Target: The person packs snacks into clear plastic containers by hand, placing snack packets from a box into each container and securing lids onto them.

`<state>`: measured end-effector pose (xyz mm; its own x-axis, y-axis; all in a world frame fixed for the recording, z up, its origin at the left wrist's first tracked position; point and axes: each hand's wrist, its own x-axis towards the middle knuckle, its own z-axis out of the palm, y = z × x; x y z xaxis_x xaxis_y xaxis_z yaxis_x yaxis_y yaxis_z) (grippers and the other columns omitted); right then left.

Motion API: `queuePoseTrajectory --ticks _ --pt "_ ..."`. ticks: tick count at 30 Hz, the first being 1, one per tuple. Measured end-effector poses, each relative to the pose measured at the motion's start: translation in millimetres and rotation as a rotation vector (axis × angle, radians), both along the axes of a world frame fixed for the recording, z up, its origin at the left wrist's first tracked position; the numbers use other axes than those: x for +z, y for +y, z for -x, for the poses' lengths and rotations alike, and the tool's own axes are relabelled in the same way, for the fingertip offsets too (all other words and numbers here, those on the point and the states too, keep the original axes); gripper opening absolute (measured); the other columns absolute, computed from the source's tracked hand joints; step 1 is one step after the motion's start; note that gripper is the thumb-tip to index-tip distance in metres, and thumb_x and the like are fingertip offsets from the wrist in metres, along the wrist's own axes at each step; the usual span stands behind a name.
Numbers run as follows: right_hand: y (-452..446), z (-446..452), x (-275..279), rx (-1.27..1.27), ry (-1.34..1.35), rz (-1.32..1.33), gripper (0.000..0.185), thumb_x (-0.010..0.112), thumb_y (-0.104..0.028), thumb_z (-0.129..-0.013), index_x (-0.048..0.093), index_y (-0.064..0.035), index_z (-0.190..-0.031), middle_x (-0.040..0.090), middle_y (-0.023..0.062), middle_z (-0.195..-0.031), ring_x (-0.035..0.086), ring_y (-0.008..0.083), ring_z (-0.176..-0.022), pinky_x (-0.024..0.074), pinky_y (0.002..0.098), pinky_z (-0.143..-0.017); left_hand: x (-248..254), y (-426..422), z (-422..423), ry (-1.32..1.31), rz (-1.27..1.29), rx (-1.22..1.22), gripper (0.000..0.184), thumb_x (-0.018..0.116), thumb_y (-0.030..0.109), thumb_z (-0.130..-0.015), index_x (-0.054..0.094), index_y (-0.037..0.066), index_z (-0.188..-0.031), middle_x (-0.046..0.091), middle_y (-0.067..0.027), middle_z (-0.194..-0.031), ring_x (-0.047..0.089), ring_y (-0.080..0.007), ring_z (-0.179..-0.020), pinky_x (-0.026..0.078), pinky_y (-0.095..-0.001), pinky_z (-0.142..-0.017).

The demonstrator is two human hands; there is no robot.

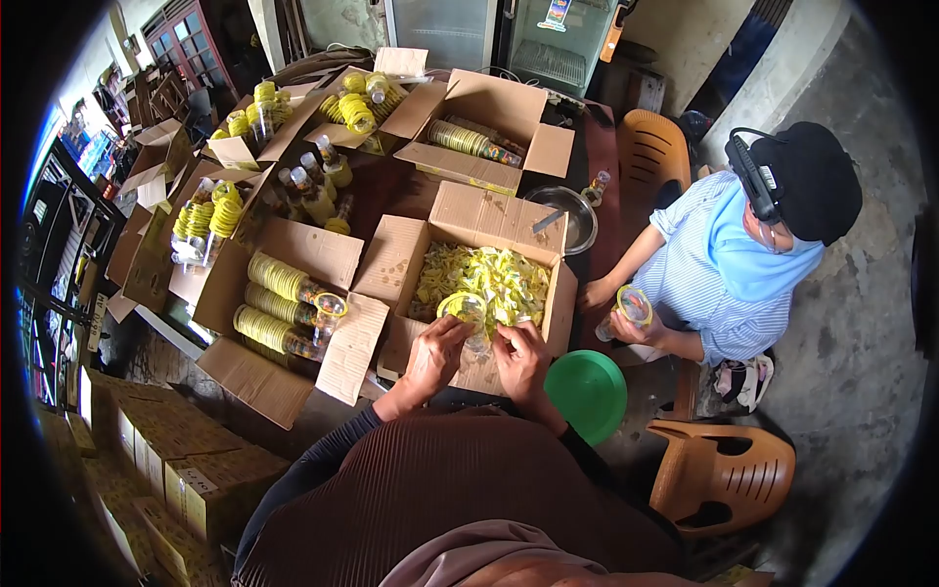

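My left hand [435, 354] is closed around a see-through plastic cup with a yellow rim [464, 307], held over the near edge of an open cardboard box [399, 338]. A heap of small yellow-and-white packets [481, 279] fills that box. Beside the cup, my right hand [523, 358] has its fingers pinched together at the near side of the heap. What sits between those fingertips, perhaps a packet, is too small to make out. To the left, another open box [337, 354] holds stacks of yellow-rimmed cups [277, 276] lying on their sides.
Several more boxes [486, 100] with cup stacks stand farther back. A green basin [585, 396] is right of my right hand, and a metal bowl [572, 217] lies beyond. A co-worker [738, 254] at the right holds a yellow-rimmed cup [634, 305]. An orange chair [724, 476] stands nearby.
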<state>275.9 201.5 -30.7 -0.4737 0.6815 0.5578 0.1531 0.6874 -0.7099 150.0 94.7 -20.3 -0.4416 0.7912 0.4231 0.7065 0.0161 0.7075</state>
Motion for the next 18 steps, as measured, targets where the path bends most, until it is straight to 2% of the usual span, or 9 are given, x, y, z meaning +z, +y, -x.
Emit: queuePoseTrajectory --ticks 2,7,10,12,14,15,18 --pt "1.4 1.6 -5.7 0.013 -0.036 -0.065 0.018 0.072 0.000 -0.074 0.066 -0.0039 -0.090 0.058 0.0096 -0.076 0.061 0.0248 -0.064 0.0472 0.0342 -0.056 2.4 0.9 -4.6 0.011 -0.008 -0.016 0.022 0.060 -0.005 -0.080 0.067 0.001 -0.100 0.064 -0.0142 -0.091 0.063 -0.0331 -0.083 0.053 -0.0397 -0.071" --pt "18.1 4.8 -7.0 0.020 -0.009 0.130 0.011 0.070 0.000 -0.076 0.067 -0.0019 -0.086 0.061 0.0108 -0.082 0.062 0.0256 -0.065 0.0496 0.0329 -0.057 2.1 3.0 -9.6 0.059 -0.028 -0.062 0.017 0.063 -0.002 -0.083 0.069 0.002 -0.098 0.066 -0.0121 -0.091 0.065 -0.0322 -0.085 0.053 -0.0383 -0.071" --pt "13.1 -1.3 0.0 -0.008 0.050 0.189 0.012 0.071 0.002 -0.075 0.067 -0.0017 -0.087 0.060 0.0114 -0.080 0.061 0.0247 -0.063 0.0502 0.0320 -0.056 3.2 0.3 -1.4 0.048 -0.041 -0.061 0.025 0.060 -0.005 -0.080 0.068 0.003 -0.103 0.065 -0.0118 -0.094 0.062 -0.0315 -0.086 0.052 -0.0377 -0.073" --pt "9.7 -4.7 1.6 0.004 0.028 0.170 0.015 0.071 0.004 -0.074 0.067 -0.0021 -0.088 0.059 0.0106 -0.079 0.061 0.0234 -0.063 0.0496 0.0316 -0.055 1.4 0.3 1.7 0.075 -0.029 -0.031 0.025 0.060 -0.005 -0.080 0.068 0.003 -0.103 0.065 -0.0113 -0.095 0.062 -0.0302 -0.087 0.052 -0.0370 -0.075" --pt "7.9 -4.5 -0.2 0.044 0.029 -0.076 0.017 0.070 0.004 -0.074 0.067 -0.0023 -0.090 0.059 0.0097 -0.078 0.061 0.0231 -0.063 0.0494 0.0313 -0.054 2.2 1.8 1.1 0.069 -0.041 -0.040 0.025 0.060 -0.006 -0.080 0.069 0.002 -0.102 0.065 -0.0116 -0.095 0.062 -0.0300 -0.087 0.052 -0.0372 -0.075" --pt "5.4 -4.6 3.4 0.030 -0.030 0.019 0.018 0.071 0.004 -0.074 0.066 -0.0026 -0.090 0.059 0.0094 -0.077 0.061 0.0241 -0.063 0.0491 0.0322 -0.054 4.1 1.9 -0.8 0.070 -0.060 -0.084 0.022 0.061 -0.005 -0.081 0.068 0.001 -0.100 0.065 -0.0117 -0.094 0.062 -0.0301 -0.087 0.052 -0.0370 -0.074" --pt "20.2 -1.2 -6.5 0.043 -0.002 0.025 0.016 0.071 0.003 -0.074 0.065 -0.0020 -0.088 0.059 0.0100 -0.077 0.060 0.0242 -0.062 0.0484 0.0324 -0.053 3.3 2.7 -2.2 0.101 -0.118 -0.189 0.020 0.062 -0.005 -0.081 0.067 0.000 -0.099 0.064 -0.0129 -0.094 0.061 -0.0308 -0.087 0.051 -0.0373 -0.074"
